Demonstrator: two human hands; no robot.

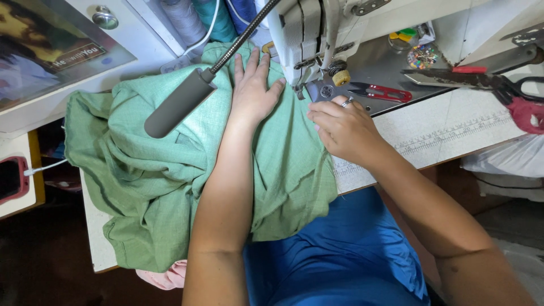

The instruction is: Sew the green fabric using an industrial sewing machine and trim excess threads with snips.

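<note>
A crumpled green cloth (pixel 147 170) lies spread over the sewing table, its far edge reaching under the white sewing machine (pixel 309 34). My left hand (pixel 255 90) rests flat on the cloth, fingers apart, just left of the needle area (pixel 297 90). My right hand (pixel 343 127), with a ring on one finger, has its fingers curled and pinches the cloth's right edge by the machine's metal plate. A grey gooseneck lamp (pixel 178 105) hangs over the cloth to the left of my left hand.
Red thread snips (pixel 379 92) lie on the metal plate. Large scissors with red-wrapped handles (pixel 504 90) sit at the far right. Thread cones (pixel 209 20) stand behind the cloth. A phone in a red case (pixel 11 178) lies at the left. A ruler strip (pixel 442 136) runs along the table.
</note>
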